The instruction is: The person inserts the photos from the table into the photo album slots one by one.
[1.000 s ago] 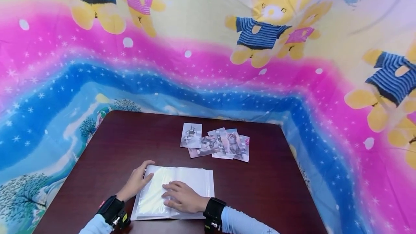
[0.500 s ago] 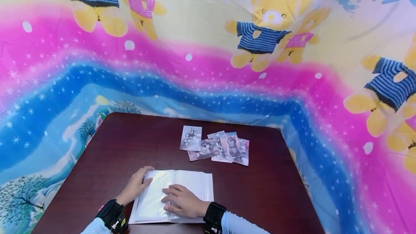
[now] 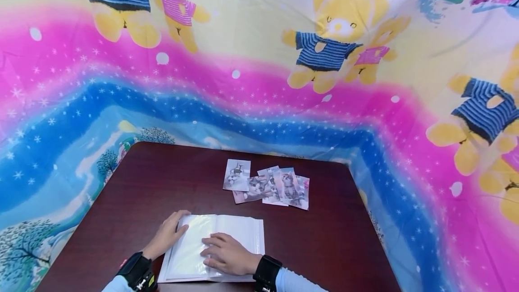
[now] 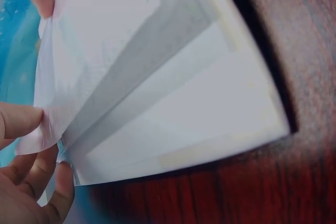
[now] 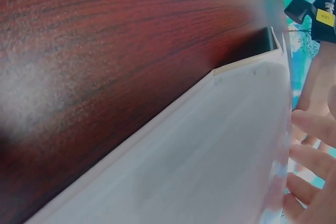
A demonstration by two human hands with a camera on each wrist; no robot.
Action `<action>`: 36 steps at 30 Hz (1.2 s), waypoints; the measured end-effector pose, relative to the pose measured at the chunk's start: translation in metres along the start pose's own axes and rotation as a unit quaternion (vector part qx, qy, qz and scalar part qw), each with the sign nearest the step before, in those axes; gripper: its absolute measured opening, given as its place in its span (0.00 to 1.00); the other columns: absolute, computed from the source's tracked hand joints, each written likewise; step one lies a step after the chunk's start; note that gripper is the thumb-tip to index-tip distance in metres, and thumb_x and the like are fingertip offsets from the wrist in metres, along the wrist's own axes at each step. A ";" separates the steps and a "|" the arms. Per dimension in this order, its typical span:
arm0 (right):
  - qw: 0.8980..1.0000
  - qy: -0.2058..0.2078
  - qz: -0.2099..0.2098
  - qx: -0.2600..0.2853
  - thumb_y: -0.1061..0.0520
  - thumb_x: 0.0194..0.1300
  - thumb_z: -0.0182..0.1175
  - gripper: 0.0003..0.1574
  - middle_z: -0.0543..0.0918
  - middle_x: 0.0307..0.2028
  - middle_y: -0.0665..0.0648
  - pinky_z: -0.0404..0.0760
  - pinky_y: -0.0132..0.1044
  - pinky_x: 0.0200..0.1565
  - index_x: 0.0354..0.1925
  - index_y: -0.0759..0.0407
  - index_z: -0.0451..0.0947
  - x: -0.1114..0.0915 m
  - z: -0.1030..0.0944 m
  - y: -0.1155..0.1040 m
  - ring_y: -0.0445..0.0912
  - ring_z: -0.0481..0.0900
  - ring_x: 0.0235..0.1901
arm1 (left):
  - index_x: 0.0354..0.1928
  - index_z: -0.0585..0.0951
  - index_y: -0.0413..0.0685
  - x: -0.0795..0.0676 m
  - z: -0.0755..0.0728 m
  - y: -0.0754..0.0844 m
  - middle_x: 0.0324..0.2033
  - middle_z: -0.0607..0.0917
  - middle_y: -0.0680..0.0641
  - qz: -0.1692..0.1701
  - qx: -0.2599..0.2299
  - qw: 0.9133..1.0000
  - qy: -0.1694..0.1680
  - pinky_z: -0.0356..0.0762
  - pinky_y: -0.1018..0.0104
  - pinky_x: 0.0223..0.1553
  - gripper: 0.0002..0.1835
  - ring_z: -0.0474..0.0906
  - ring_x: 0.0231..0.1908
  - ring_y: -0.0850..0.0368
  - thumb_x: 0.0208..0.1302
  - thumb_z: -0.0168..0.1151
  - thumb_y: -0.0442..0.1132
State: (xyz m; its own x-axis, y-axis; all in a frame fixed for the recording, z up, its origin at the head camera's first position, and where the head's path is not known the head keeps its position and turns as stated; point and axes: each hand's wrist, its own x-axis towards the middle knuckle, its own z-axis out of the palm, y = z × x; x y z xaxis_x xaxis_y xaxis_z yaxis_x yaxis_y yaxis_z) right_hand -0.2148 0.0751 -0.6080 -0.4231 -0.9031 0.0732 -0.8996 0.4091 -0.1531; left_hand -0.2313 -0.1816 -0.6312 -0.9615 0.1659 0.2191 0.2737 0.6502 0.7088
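Note:
A photo album point(image 3: 237, 225) with clear sleeves lies spread at the near side of the table. My left hand point(image 3: 167, 234) grips its left edge; in the left wrist view the thumb point(image 4: 22, 119) is on top of a lifted sleeve page point(image 4: 100, 30), with the fingers curled underneath. Across the middle of the album rests my right hand point(image 3: 228, 255), fingers extended toward the left page. The right wrist view shows the right hand's fingertips point(image 5: 310, 156) at the page surface.
Several cat photos point(image 3: 289, 186) overlap in a loose row beyond the album, one point(image 3: 237, 175) at their left end. The dark wooden table point(image 3: 324, 238) backs onto a patterned cloth point(image 3: 259, 98) hanging behind and at both sides.
The head view has tilted slightly upward, so the table, album and photos appear lower. Both hands keep nearly the same places on the album.

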 end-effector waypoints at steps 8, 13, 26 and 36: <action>0.999 0.039 0.028 0.009 0.45 0.79 0.44 0.22 0.73 0.65 0.54 0.61 0.40 0.68 0.56 0.48 0.81 -0.020 -0.005 0.018 0.49 0.67 0.67 | 0.55 0.79 0.41 -0.002 0.002 -0.004 0.46 0.73 0.39 -0.027 0.017 0.999 0.017 0.69 0.53 0.40 0.21 0.69 0.42 0.46 0.60 0.69 0.30; 0.993 0.050 0.087 0.065 0.46 0.80 0.43 0.23 0.73 0.66 0.57 0.65 0.46 0.66 0.58 0.51 0.79 -0.038 -0.010 0.035 0.51 0.67 0.66 | 0.53 0.80 0.41 0.004 0.005 -0.005 0.49 0.73 0.38 -0.010 0.028 0.999 0.011 0.68 0.48 0.45 0.19 0.68 0.48 0.41 0.59 0.69 0.28; 0.976 0.066 0.173 0.112 0.49 0.79 0.45 0.21 0.74 0.63 0.60 0.70 0.56 0.59 0.55 0.54 0.81 -0.077 -0.014 0.066 0.54 0.69 0.63 | 0.46 0.82 0.43 0.079 0.031 0.030 0.33 0.80 0.51 0.054 0.076 0.996 -0.014 0.73 0.55 0.35 0.10 0.77 0.35 0.52 0.63 0.67 0.33; 0.977 0.044 0.190 0.090 0.45 0.80 0.43 0.22 0.76 0.61 0.56 0.71 0.53 0.58 0.55 0.49 0.81 -0.070 -0.011 0.062 0.51 0.70 0.61 | 0.51 0.73 0.30 0.149 0.080 0.045 0.39 0.76 0.32 -0.090 0.030 0.995 0.007 0.75 0.43 0.41 0.21 0.75 0.41 0.35 0.64 0.66 0.39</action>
State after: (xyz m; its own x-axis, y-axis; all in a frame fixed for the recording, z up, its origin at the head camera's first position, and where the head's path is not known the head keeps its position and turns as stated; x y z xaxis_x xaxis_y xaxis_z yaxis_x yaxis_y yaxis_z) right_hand -0.2419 0.1648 -0.6116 -0.7371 -0.6730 0.0614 -0.6459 0.6750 -0.3567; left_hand -0.3645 -0.0683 -0.6202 -0.9942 0.0335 0.1018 0.0952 0.7117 0.6960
